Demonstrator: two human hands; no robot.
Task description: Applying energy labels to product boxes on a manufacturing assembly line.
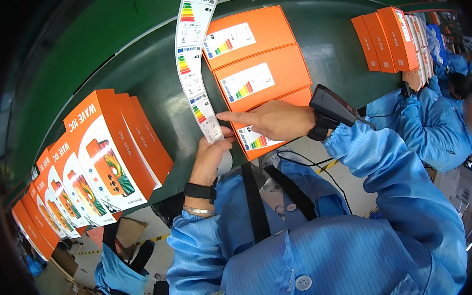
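My left hand (210, 159) pinches the lower end of a long strip of white energy labels (191, 74) with coloured bars, which runs up past the far edge of the bench. Part of the strip curls below that hand. My right hand (277, 119) has its index finger stretched out, the tip at the strip's right edge; it lies over the nearest orange box (264, 150) and partly hides it. Beyond it lie a middle orange box (291, 71) and a far orange box (271, 23). All three bear a similar label. A dark boxy device (333, 105) sits on my right wrist.
Upright orange phone boxes (104, 150) stand in a row along the left of the dark green bench (158, 117). More orange boxes (383, 41) stand at the far right, where a co-worker's hand (413, 80) touches them. A black cable (335, 182) hangs near my right arm.
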